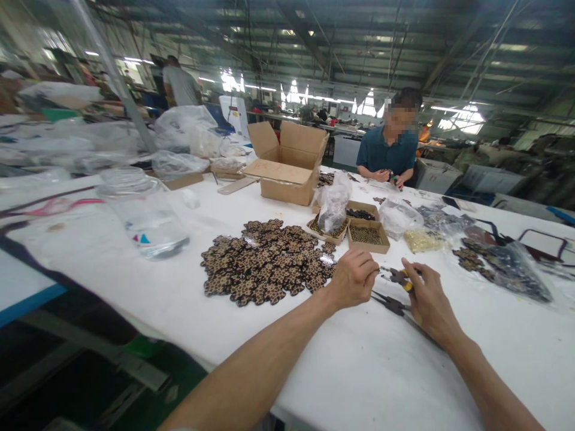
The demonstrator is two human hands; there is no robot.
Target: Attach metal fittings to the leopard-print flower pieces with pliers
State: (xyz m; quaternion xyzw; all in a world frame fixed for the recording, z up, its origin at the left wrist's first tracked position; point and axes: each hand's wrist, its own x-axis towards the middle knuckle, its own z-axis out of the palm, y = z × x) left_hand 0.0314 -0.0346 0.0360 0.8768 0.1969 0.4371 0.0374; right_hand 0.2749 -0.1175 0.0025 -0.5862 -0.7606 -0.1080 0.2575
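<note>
My left hand (356, 277) is closed, its fingertips pinched together at the right edge of a heap of leopard-print, scallop-edged pieces (265, 263). Whatever small thing it may hold is hidden by the fingers. Facing it, my right hand (429, 296) is wrapped round a pair of pliers (401, 278) with yellow on the handles, jaws pointing at my left fingertips. A second, dark long-nosed pair of pliers (390, 303) lies on the white table just below. Beyond my hands stand a small cardboard tray (384, 244) of brass-coloured bits and another tray (332, 239) with a plastic bag in it.
An open cardboard box (287, 190) stands behind the heap. A large clear jar (148, 221) is at left. Plastic bags (521, 272) and gold-coloured pieces (422, 240) lie at right. Across the table (350, 365) a co-worker (389, 149) sits handling something small.
</note>
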